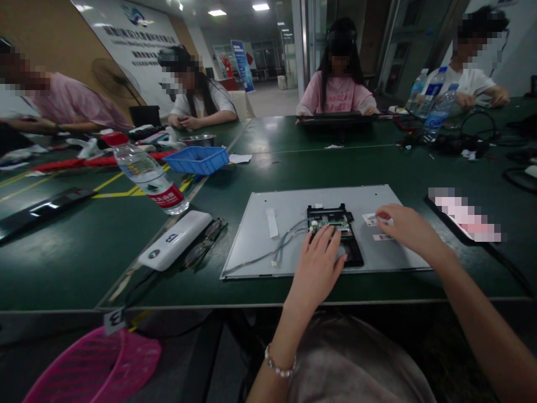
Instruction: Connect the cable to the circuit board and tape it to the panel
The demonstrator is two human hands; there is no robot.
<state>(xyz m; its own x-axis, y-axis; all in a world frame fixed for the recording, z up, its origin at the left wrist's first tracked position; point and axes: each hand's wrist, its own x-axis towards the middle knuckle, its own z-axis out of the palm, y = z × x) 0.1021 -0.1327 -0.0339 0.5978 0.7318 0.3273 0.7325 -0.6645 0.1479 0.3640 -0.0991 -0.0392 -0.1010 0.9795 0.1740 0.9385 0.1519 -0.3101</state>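
A flat grey panel lies on the table in front of me. On its middle sits a black plastic frame carrying a green circuit board, with grey cables running off to the left. My left hand rests across the board and frame, fingers stretched out and holding nothing. Over the panel's right part, my right hand has its fingers pinched beside a white printed label. What the pinch holds, if anything, is too small to make out. A second label lies just below.
Left of the panel are folded glasses, a white power bank, a water bottle and a blue tray. A phone lies at right. A pink basket stands below the table edge. Several people sit around the table.
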